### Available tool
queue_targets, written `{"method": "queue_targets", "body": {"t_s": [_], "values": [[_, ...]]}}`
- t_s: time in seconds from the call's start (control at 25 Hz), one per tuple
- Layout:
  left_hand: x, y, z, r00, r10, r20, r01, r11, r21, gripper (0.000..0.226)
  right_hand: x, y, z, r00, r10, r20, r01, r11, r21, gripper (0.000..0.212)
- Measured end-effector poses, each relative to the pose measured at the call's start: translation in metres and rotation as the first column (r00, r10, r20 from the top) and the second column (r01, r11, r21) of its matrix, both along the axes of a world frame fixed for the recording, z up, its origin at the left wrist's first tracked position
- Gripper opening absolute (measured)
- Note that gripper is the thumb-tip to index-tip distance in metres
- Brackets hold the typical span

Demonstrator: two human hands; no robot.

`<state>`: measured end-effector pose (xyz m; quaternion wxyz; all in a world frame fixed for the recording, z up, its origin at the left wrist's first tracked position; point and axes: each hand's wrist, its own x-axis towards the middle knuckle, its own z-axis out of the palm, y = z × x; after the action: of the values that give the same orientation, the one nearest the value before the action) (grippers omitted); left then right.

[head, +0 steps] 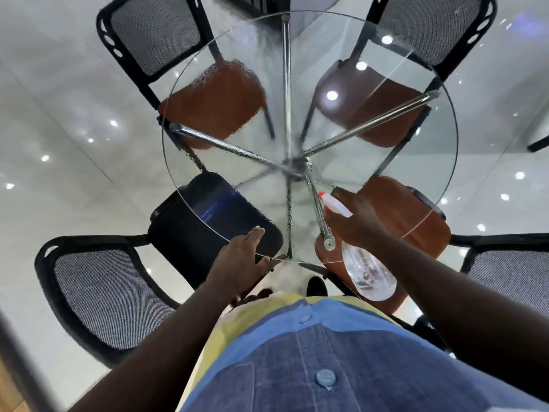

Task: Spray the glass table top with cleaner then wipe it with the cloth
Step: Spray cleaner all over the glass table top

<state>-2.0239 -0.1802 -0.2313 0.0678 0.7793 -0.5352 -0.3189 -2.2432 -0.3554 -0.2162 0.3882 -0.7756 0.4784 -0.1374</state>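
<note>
The round glass table top [410, 173] fills the middle of the view on crossed chrome legs. Mist and droplets cover its left half and centre. My right hand [355, 218] is shut on a clear spray bottle [368, 275] over the near right part of the glass. The bottle's white head and red nozzle [323, 197] point toward the table's centre. My left hand [240, 260] rests flat on the near edge of the glass, fingers together, holding nothing. No cloth is visible.
Four chairs ring the table: brown-seated ones at far left [217, 105], far right [374, 105] and near right [416, 215], a black-seated one at near left [214, 221]. Mesh chair backs stand beside me at left [101, 295] and right [511, 275]. The floor is glossy white tile.
</note>
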Motion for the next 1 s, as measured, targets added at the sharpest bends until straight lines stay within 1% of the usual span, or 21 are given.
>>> {"method": "queue_targets", "body": {"t_s": [0.08,0.2,0.24,0.36,0.4,0.48,0.52,0.56,0.68,0.76,0.8,0.88,0.92,0.96,1.0], "values": [[0.013,0.002,-0.001,1.000,-0.025,-0.006,0.025,1.000,-0.010,0.074,0.008,0.010,0.003,0.999,0.035,-0.019,-0.035,0.999,-0.023,0.024],[0.034,0.010,-0.004,0.998,-0.043,-0.036,0.042,0.999,-0.011,0.073,0.022,0.032,0.001,0.995,-0.012,-0.095,0.010,1.000,-0.024,0.035],[0.041,0.013,-0.005,0.997,-0.060,-0.045,0.060,0.998,-0.008,0.073,0.026,0.039,-0.002,0.993,-0.022,-0.114,0.019,0.999,-0.026,0.033],[0.055,0.013,-0.005,0.992,-0.121,-0.045,0.120,0.992,-0.027,0.073,0.032,0.061,-0.005,0.994,-0.043,-0.101,0.037,0.997,-0.061,0.033],[0.059,0.013,-0.006,0.989,-0.145,-0.042,0.143,0.989,-0.035,0.073,0.032,0.068,-0.007,0.991,-0.079,-0.109,0.074,0.996,-0.048,0.030],[0.066,0.011,-0.009,0.981,-0.189,-0.043,0.188,0.982,-0.029,0.072,0.027,0.085,-0.007,0.976,-0.183,-0.117,0.180,0.983,-0.033,0.011],[0.067,0.009,-0.009,0.976,-0.215,-0.048,0.213,0.977,-0.029,0.072,0.021,0.095,-0.007,0.962,-0.253,-0.105,0.251,0.967,-0.037,0.013],[0.066,0.006,-0.007,0.969,-0.242,-0.055,0.241,0.970,-0.031,0.072,0.012,0.104,-0.007,0.945,-0.314,-0.096,0.311,0.949,-0.042,0.021],[0.051,-0.016,-0.002,0.923,-0.380,-0.052,0.377,0.924,-0.059,0.069,-0.021,0.123,0.001,0.856,-0.509,-0.089,0.502,0.860,-0.085,0.013],[0.033,-0.032,0.006,0.881,-0.471,-0.046,0.463,0.878,-0.121,0.069,-0.041,0.136,0.009,0.791,-0.609,-0.050,0.601,0.791,-0.116,0.019],[0.019,-0.041,0.012,0.852,-0.522,-0.044,0.510,0.846,-0.156,0.070,-0.053,0.144,0.015,0.750,-0.662,-0.015,0.654,0.744,-0.135,0.017],[-0.013,-0.058,0.028,0.780,-0.625,-0.024,0.601,0.760,-0.248,0.070,-0.081,0.163,0.026,0.656,-0.751,0.073,0.751,0.638,-0.170,0.012],[-0.031,-0.067,0.038,0.739,-0.673,-0.008,0.642,0.708,-0.293,0.070,-0.095,0.174,0.033,0.605,-0.785,0.132,0.795,0.585,-0.164,0.014],[-0.050,-0.074,0.048,0.698,-0.716,0.011,0.678,0.655,-0.333,0.071,-0.110,0.183,0.041,0.537,-0.818,0.204,0.843,0.520,-0.134,0.016],[-0.072,-0.081,0.059,0.651,-0.758,0.039,0.715,0.594,-0.369,0.072,-0.127,0.193,0.050,0.450,-0.850,0.273,0.892,0.445,-0.084,0.019]]}}
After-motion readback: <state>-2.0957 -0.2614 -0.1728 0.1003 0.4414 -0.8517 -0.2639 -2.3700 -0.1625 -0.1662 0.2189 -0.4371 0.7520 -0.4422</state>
